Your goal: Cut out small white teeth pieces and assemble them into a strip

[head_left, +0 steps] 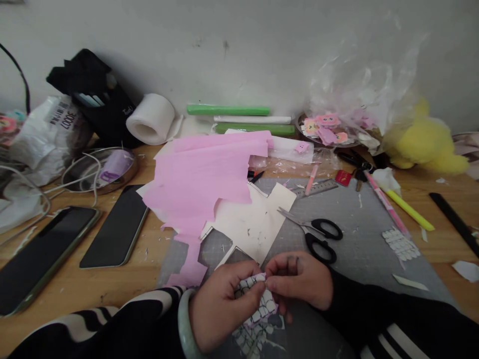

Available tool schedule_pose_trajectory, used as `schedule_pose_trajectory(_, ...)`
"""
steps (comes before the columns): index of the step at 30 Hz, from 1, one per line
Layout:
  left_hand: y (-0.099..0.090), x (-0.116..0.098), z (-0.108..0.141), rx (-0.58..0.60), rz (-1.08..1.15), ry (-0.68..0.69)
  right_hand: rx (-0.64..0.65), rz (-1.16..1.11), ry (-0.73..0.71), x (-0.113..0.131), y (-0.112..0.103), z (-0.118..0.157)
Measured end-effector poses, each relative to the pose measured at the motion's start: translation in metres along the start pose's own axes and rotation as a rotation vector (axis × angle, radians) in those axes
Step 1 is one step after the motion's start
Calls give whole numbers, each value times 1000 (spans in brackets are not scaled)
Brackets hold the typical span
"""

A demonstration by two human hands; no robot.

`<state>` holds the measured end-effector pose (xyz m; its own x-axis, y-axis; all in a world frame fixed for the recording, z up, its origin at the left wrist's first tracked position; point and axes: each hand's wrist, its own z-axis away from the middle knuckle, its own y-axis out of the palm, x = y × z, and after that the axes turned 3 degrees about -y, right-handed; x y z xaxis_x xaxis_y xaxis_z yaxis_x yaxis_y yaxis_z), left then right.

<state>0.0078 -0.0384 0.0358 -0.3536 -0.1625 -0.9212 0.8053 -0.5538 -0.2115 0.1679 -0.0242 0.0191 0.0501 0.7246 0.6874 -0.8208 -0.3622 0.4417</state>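
Observation:
Between thumb and fingers, my left hand [232,299] holds a small white paper piece [259,296] printed with black curved outlines, pink along its edges. My right hand [299,279] pinches the upper right corner of the same piece. Below it lie patterned paper scraps [254,341] on the grey cutting mat [359,239]. Black-handled scissors [312,229] rest beyond my right hand with the blades a little apart. Ahead of my hands are a cut sheet of pink paper [205,174] and cream card [250,219].
Two phones [48,254] lie at left near a metal bowl [99,169]. A paper roll [151,119] stands by the wall. At right are a steel ruler [318,187], a yellow pen [409,209], another patterned piece [401,243] and a yellow plush toy [426,139].

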Motion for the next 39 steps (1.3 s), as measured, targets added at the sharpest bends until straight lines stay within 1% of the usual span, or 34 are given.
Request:
schedule_pose_trajectory(7, 0, 2, 2, 68, 63, 8, -64, 51, -36, -2, 4, 3)
schedule_pose_trajectory(13, 0, 2, 1, 32, 90, 7, -15, -72, -15, 2, 1, -2)
schedule_pose_trajectory(19, 1, 1, 1, -11, 29, -50, -23, 18, -14, 1, 2, 0)
schedule_pose_trajectory(21, 0, 1, 1, -2, 27, -54, -37, 37, -10, 0, 3, 1)
schedule_pose_trajectory(25, 0, 1, 2, 30, 38, -61, -54, 34, -15, 0, 5, 3)
schedule_pose_trajectory(33, 0, 1, 0, 14, 23, -58, -52, -5, -29, 1, 7, 1)
schedule_pose_trajectory(36, 0, 0, 0, -3, 0, -67, -30, 7, -29, 0, 5, 0)
schedule_pose_trajectory(39, 0, -1, 1, -2, 21, -60, -21, 28, -34, -1, 3, 0)
